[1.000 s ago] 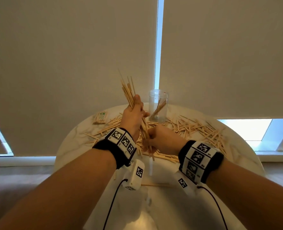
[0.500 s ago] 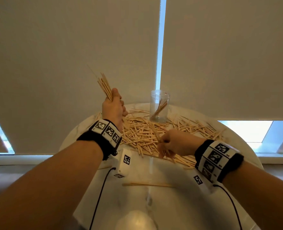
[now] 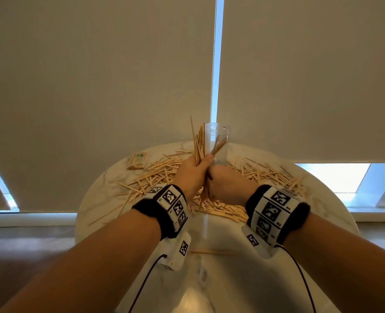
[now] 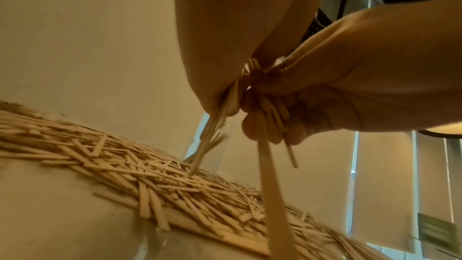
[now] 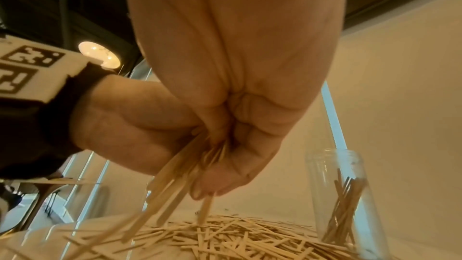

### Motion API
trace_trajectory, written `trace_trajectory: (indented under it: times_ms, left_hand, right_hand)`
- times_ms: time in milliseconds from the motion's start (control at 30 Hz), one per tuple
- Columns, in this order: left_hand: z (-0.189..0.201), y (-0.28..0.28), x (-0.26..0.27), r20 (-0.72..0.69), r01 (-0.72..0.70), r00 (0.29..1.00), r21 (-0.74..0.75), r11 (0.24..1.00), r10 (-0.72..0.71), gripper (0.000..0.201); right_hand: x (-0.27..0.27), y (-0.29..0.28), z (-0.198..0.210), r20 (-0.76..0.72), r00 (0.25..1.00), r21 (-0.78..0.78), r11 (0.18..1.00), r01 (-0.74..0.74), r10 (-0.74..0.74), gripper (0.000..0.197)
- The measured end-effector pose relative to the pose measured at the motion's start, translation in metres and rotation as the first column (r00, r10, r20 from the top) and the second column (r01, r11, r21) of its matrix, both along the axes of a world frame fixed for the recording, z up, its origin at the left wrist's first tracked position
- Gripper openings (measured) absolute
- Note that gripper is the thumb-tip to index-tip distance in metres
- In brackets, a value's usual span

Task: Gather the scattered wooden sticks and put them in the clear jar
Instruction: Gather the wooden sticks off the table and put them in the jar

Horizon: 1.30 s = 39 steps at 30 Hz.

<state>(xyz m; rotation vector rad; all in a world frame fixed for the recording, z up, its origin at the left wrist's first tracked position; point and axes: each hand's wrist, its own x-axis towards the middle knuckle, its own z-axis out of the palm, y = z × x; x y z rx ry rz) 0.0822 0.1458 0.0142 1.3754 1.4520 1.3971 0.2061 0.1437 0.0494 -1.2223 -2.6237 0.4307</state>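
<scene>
My left hand (image 3: 195, 169) grips an upright bundle of wooden sticks (image 3: 198, 143) just in front of the clear jar (image 3: 216, 141). My right hand (image 3: 224, 184) is pressed against the left one, its fingers (image 4: 295, 131) curled round the lower ends of the sticks (image 4: 271, 195), which hang below both fists (image 5: 172, 189). The jar (image 5: 345, 195) stands upright at the table's far side with a few sticks leaning inside. Many scattered sticks (image 3: 164, 172) lie in a band across the table around and under the hands.
The round white marble table (image 3: 322, 199) ends close to the left and right of the pile. A small packet of sticks (image 3: 137, 161) lies at the back left. One lone stick (image 3: 209, 252) lies near me. Closed roller blinds hang right behind the table.
My left hand has swung the bundle from up on the left back to the centre, in front of the jar. My right hand rose from the pile with sticks and joined it.
</scene>
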Motion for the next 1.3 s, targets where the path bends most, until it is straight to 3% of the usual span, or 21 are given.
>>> trace_trajectory:
  times_ms: [67,167,267,400,467,533,600,667,733,900,1000,1100,1167,1200,1300]
  left_hand:
    - [-0.003,0.000,-0.003,0.002,-0.026,1.000,-0.005,1.000,0.026,0.033]
    - [-0.004,-0.001,-0.014,0.115,-0.063,0.991,-0.016,0.998,0.064,0.035]
    - [-0.006,-0.002,-0.022,0.204,0.008,0.979,0.020,1.000,-0.012,0.031]
    - [-0.007,-0.010,-0.013,0.078,0.147,0.985,0.064,0.987,-0.151,0.028]
    - [-0.005,-0.014,-0.003,0.025,0.215,0.976,0.049,0.975,-0.217,0.026]
    - [-0.004,-0.017,0.005,-0.027,0.272,0.962,0.030,0.962,-0.272,0.026]
    - [-0.004,-0.019,0.011,-0.040,0.318,0.948,0.013,0.948,-0.317,0.028]
    - [-0.001,-0.021,0.016,0.014,0.328,0.944,0.010,0.944,-0.329,0.027]
    - [0.003,-0.022,0.017,0.070,0.303,0.951,0.007,0.953,-0.302,0.026]
    - [0.006,-0.023,0.018,0.075,0.303,0.950,0.006,0.953,-0.303,0.027]
    - [0.009,-0.024,0.025,0.075,0.319,0.945,0.010,0.948,-0.319,0.025]
    - [0.012,-0.022,0.024,0.170,0.266,0.949,0.029,0.964,-0.267,0.027]
    - [0.017,-0.019,0.017,0.290,0.171,0.941,0.043,0.984,-0.176,0.027]
    - [0.019,-0.017,0.012,0.363,0.114,0.923,0.052,0.992,-0.125,0.025]
    - [0.023,-0.009,-0.002,0.527,-0.022,0.850,0.088,0.996,-0.028,0.021]
  right_hand:
    - [0.001,-0.002,0.001,0.016,1.000,-0.027,0.999,-0.026,0.026,0.022]
    - [0.008,0.000,0.007,-0.001,1.000,-0.081,0.997,-0.004,0.004,0.027]
    - [0.015,0.009,0.024,-0.274,0.954,-0.080,0.991,0.106,-0.124,0.031]
    - [0.013,0.026,0.061,-0.573,0.798,-0.044,0.979,0.198,-0.186,0.050]
    - [0.011,0.035,0.078,-0.617,0.765,-0.072,0.981,0.181,-0.186,0.056]
    - [0.009,0.041,0.091,-0.593,0.790,-0.092,0.988,0.126,-0.156,0.055]
    - [0.009,0.041,0.099,-0.556,0.826,-0.084,0.995,0.056,-0.093,0.040]
    - [0.011,0.038,0.101,-0.542,0.839,-0.039,0.999,0.024,-0.042,0.021]
    - [0.012,0.033,0.095,-0.501,0.865,0.010,1.000,0.022,-0.014,0.020]
    - [0.011,0.025,0.078,-0.398,0.915,0.091,0.990,0.109,-0.065,0.043]
    - [0.009,0.022,0.071,-0.245,0.969,-0.018,0.999,0.035,-0.039,0.041]
    - [0.009,0.020,0.065,-0.409,0.912,-0.028,0.999,0.021,-0.030,0.047]
    - [0.014,0.020,0.058,-0.548,0.830,-0.064,0.995,0.080,-0.103,0.054]
    - [0.016,0.019,0.053,-0.542,0.828,-0.120,0.988,0.095,-0.145,0.059]
    - [0.021,0.014,0.025,-0.244,0.957,-0.317,0.945,0.075,-0.158,0.089]
